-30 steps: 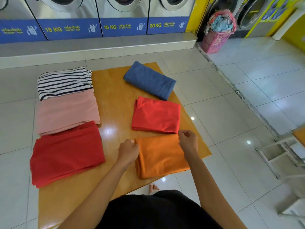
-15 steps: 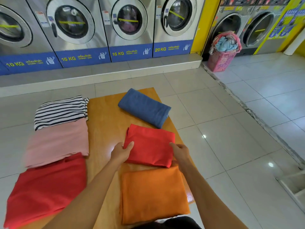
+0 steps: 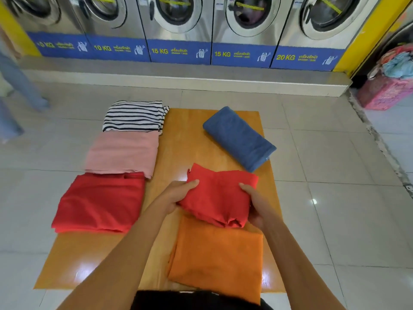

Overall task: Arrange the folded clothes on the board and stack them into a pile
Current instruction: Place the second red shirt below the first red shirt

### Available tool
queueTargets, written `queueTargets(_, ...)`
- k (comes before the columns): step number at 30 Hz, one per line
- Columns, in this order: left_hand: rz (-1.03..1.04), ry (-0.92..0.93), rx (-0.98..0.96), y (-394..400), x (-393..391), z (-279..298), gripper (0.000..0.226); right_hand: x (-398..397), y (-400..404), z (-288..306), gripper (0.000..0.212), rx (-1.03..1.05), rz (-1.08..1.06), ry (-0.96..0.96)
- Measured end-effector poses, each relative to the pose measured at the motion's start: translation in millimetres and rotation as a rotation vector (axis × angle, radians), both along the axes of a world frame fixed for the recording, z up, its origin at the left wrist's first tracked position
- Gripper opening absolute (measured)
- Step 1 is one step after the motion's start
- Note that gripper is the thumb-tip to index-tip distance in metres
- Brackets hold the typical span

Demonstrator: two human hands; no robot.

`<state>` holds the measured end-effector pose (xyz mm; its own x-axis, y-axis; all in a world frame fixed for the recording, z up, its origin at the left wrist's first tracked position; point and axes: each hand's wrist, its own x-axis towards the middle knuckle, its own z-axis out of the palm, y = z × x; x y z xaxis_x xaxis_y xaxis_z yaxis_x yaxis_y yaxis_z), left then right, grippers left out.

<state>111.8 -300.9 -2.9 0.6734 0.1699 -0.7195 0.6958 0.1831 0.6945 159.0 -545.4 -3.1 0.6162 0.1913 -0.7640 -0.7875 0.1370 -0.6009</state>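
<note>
An orange-brown board lies on the tiled floor. My left hand and my right hand grip the two sides of a small folded red cloth, lifted and sagging over the far edge of a folded orange cloth. A rolled blue cloth lies at the board's far right. Down the left side lie a striped cloth, a pink cloth and a larger red cloth, partly off the board.
A row of washing machines on a raised step runs along the back. A pink basket of laundry stands at the far right. A person's legs are at the far left.
My hands left the orange cloth, reached to the small red cloth and took hold of both its sides. It is now lifted and pulled toward me, over the orange cloth's far edge.
</note>
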Motion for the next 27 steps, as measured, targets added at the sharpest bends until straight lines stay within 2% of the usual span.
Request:
queueTargets(5,0.182,-0.091,-0.033,50.3,-63.6,34.7,0.032,-42.6,34.3,35.4,0.036,0.222,0.039,-0.001)
queueTargets(8,0.268,-0.118,-0.007,76.1,-117.5,49.5,0.017,-78.4,65.6,39.6,0.034,0.267,0.106,0.033)
queueTargets(11,0.336,-0.083,0.041,105.2,-173.6,50.0,0.015,-115.3,107.4,28.9,0.039,0.169,0.279,0.092)
queueTargets(14,0.32,-0.039,0.118,137.3,-225.0,46.4,0.038,-152.0,150.3,15.7,0.038,0.112,0.463,0.103)
queueTargets(19,0.349,0.025,0.261,183.0,-289.7,45.1,0.051,-191.2,208.9,4.5,0.048,0.048,0.62,0.082)
queueTargets(21,0.37,0.035,0.294,201.4,-304.1,36.4,0.049,-200.8,227.6,-2.1,0.046,-0.024,0.652,0.017)
queueTargets(24,0.458,0.096,0.39,215.7,-307.4,8.4,0.041,-207.8,245.9,-22.5,0.045,-0.288,0.659,-0.168)
queueTargets(27,0.473,0.169,0.467,221.3,-300.0,-21.9,0.04,-209.2,252.7,-33.3,0.04,-0.427,0.629,-0.234)
